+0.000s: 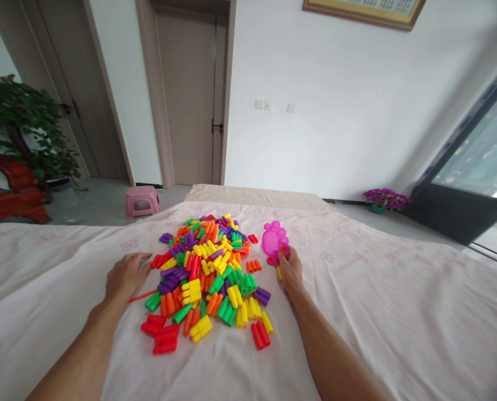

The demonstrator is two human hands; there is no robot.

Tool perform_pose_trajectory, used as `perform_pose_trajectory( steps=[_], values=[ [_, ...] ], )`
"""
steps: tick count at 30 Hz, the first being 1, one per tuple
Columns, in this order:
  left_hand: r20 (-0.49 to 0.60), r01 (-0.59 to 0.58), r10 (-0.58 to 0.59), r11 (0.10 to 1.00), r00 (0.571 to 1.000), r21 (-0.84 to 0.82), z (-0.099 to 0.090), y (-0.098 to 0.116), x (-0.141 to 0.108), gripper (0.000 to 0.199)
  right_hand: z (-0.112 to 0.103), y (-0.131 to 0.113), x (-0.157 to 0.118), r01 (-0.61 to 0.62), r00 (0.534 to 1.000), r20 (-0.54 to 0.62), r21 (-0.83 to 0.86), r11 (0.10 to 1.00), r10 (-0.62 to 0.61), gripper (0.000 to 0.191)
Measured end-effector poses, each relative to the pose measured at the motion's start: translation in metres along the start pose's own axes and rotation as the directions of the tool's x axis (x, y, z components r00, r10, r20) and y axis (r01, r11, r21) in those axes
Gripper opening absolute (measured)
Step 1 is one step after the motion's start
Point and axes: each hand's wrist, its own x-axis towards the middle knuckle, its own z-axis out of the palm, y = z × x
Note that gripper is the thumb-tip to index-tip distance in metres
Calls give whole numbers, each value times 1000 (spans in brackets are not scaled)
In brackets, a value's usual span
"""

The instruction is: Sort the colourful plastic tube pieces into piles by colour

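Note:
A heap of red, orange, yellow, green and purple plastic pieces point(210, 267) lies on the pale cloth point(357, 312). At the heap's left edge is my left hand point(127, 274), its fingers apart, close to some red pieces point(160, 260); nothing shows in it. My right hand point(290, 269) is to the right of the heap, its fingers closed on the lower right edge of a pink paw-shaped toy point(274, 240) with orange-red round parts. A small yellow piece point(279, 273) shows beside that hand. Part of a thin red stick point(143, 296) lies by my left wrist.
Beyond the cloth-covered surface are a pink stool point(142, 201), a leafy plant point(23, 122) and red-brown wooden furniture point(12, 189) at the left. A pot of purple flowers point(385, 199) stands on the floor at the right, near a dark-framed glass door point(461, 189).

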Motion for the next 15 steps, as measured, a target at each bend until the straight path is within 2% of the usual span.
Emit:
perform_pose_trajectory(
  steps=[15],
  values=[
    [3,-1,1,999,1000,45,0,0,0,50,-1,-2,-2,-24,1000,-5,-7,1000,24,40]
  ],
)
